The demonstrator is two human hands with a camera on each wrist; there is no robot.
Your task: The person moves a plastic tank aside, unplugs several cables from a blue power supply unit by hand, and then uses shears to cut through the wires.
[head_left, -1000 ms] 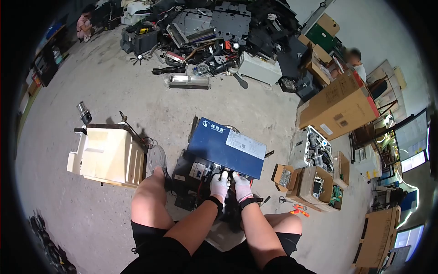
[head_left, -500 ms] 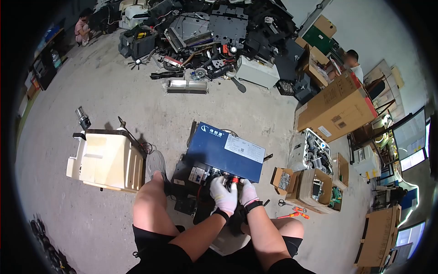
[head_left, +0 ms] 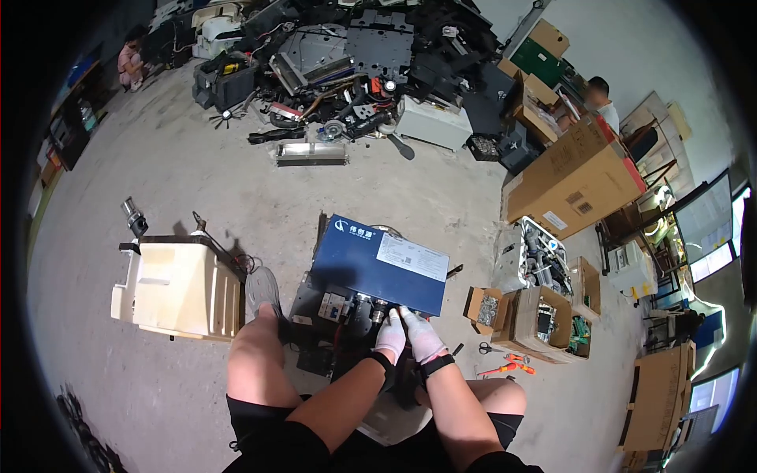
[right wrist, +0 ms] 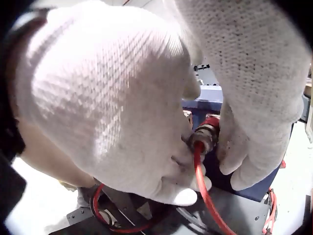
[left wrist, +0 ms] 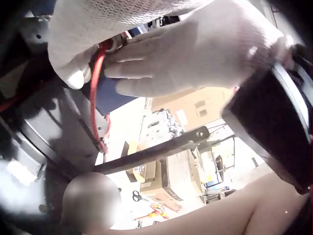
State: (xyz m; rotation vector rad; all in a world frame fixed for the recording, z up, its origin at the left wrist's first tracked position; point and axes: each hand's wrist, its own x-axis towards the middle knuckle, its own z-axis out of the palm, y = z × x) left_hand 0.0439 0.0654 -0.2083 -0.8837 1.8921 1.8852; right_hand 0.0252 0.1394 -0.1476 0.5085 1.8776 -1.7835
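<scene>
A blue metal box (head_left: 331, 260) with white lettering and a label stands on the floor between the person's legs. A metal cable connector (right wrist: 209, 137) with a red ring sits at its near side, and a thick red cable (right wrist: 208, 196) runs from it. In a white knit glove, the left hand (head_left: 391, 334) holds the connector from the left, fingertips curled under it. From the other side the right hand (head_left: 423, 337), gloved too, grips it with fairly straight fingers. Both thumbs meet over it in the head view, where the hands hide it.
Left of the feet stands a cream plastic bin (head_left: 185, 284). Scissors (head_left: 490, 348) and orange-handled tools (head_left: 512, 365) lie on the floor at right, near cardboard boxes (head_left: 536, 315) of parts. A scrap heap (head_left: 347, 71) fills the back; a person (head_left: 602, 98) is beyond a large carton (head_left: 576, 177).
Half a second ago the hands were apart, with the red connector showing between them. Now they have closed in together around it. The head view has shifted slightly.
</scene>
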